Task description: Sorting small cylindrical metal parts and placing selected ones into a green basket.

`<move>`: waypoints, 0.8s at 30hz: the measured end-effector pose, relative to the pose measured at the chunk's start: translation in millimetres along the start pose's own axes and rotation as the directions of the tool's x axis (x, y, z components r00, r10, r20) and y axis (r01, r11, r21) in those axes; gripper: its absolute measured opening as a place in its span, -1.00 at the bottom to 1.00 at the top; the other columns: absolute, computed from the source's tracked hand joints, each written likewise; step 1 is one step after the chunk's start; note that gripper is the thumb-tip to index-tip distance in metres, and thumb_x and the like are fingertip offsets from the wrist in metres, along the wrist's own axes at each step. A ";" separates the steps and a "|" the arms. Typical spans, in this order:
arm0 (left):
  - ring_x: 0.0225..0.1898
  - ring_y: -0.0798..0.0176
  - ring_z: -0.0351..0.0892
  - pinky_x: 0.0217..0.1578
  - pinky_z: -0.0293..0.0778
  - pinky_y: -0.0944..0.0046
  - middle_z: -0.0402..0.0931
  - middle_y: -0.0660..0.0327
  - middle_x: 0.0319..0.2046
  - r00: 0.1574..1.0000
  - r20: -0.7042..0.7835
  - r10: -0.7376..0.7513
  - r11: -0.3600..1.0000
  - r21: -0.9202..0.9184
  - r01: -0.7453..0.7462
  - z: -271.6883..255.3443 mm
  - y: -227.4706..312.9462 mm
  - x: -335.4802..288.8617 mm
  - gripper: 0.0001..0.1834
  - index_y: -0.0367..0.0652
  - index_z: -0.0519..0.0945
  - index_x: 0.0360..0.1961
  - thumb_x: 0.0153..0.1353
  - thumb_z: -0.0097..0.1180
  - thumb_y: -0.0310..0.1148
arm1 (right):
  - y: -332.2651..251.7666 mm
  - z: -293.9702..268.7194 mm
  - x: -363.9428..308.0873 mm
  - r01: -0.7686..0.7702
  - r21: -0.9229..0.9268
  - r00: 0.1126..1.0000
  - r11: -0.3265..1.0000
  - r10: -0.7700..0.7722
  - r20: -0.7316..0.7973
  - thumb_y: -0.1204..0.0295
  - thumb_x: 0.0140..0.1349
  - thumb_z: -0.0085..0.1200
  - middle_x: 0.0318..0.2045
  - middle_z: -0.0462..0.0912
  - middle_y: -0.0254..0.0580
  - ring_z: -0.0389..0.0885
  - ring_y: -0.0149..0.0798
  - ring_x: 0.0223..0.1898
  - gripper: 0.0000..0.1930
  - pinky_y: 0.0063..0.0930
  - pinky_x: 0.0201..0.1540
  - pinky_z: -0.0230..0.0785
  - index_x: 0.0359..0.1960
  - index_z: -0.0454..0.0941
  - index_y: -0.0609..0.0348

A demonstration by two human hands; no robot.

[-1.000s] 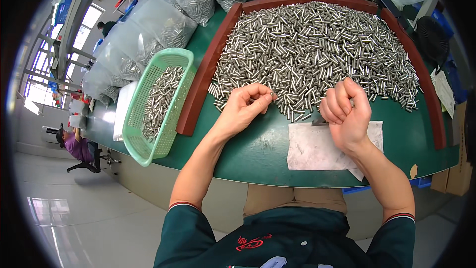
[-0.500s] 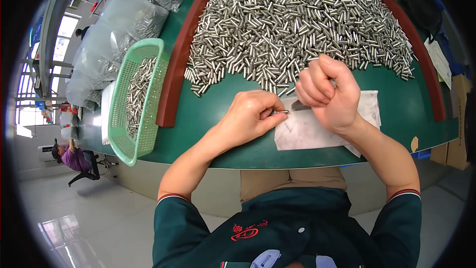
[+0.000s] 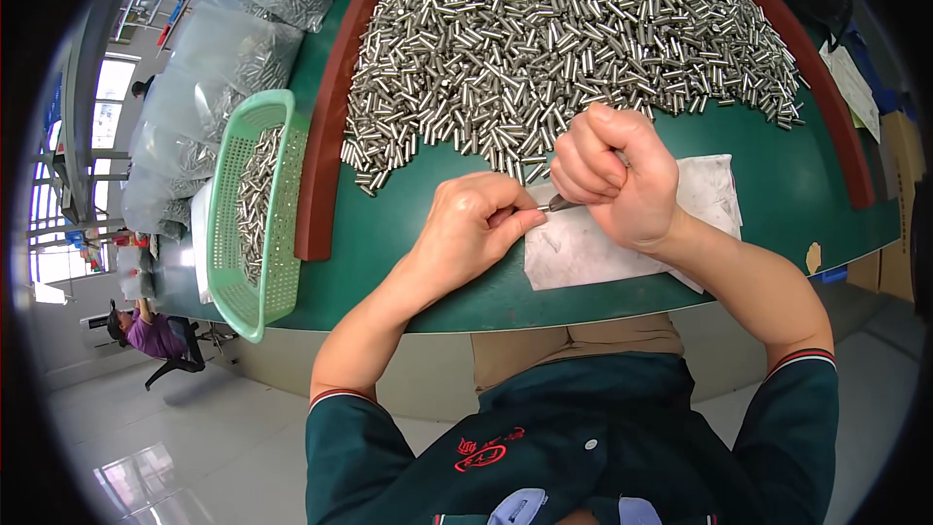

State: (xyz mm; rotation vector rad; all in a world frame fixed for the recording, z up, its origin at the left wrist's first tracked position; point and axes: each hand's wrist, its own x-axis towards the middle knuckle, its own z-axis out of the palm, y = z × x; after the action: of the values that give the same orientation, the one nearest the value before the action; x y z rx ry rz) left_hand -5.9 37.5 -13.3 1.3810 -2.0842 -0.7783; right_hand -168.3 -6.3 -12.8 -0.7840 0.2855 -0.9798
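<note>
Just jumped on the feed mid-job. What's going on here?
The left hand pinches a small metal pin. The right hand, closed over a smudged white sheet, grips a dark tool with its tip close to the pin. A large pile of pins lies inside a red-brown border; a green basket at left holds more.

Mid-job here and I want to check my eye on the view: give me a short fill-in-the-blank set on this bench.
1. The right hand grips a dark tool above a table whose surface is coloured ____.
2. In the picture, the perforated basket stands to the ____ of the pile of metal pins.
3. The pale sheet lies mostly under the ____ hand rather than the left hand.
4. The person in the background wears a top coloured ____.

Missing words: green; left; right; purple.
</note>
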 end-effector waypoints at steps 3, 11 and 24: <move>-0.71 0.21 0.26 -0.67 0.19 0.25 0.27 0.18 -0.78 1.000 -0.003 -0.009 1.000 -0.001 0.009 0.0 0.5 0.4 -0.86 -0.26 0.46 -0.66 -0.17 0.21 -0.49 | 0.2 0.2 -0.5 0.000 -0.004 1.000 1.000 0.000 -0.008 0.30 0.21 -0.41 -0.91 0.00 -0.45 -0.15 -0.51 -0.83 -0.56 -0.59 -0.73 -0.23 -0.87 0.03 0.00; -0.71 0.21 0.25 -0.67 0.19 0.25 0.27 0.18 -0.78 1.000 -0.009 -0.003 1.000 -0.002 0.003 0.8 0.1 -0.2 -0.86 -0.26 0.46 -0.66 -0.17 0.20 -0.50 | 1.3 1.2 -2.2 0.025 0.003 0.999 1.000 -0.025 -0.028 0.30 0.21 -0.41 -0.91 0.01 -0.45 -0.15 -0.51 -0.83 -0.56 -0.58 -0.73 -0.23 -0.87 0.02 0.00; -0.72 0.22 0.27 -0.67 0.20 0.26 0.30 0.15 -0.77 0.998 0.015 -0.057 0.998 -0.032 0.058 -1.0 5.5 3.5 -0.86 -0.29 0.46 -0.66 -0.18 0.20 -0.52 | 5.5 8.5 -7.8 0.118 -0.135 0.993 0.984 -0.118 0.009 0.36 0.19 -0.37 -0.88 0.05 -0.43 -0.09 -0.51 -0.79 -0.58 -0.58 -0.70 -0.18 -0.87 0.03 0.06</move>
State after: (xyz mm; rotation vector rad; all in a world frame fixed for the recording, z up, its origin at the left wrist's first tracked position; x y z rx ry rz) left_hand -9.9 35.8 -8.4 1.4272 -2.0414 -0.8443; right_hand -164.4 5.8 -11.7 -0.9335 0.3099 -1.0802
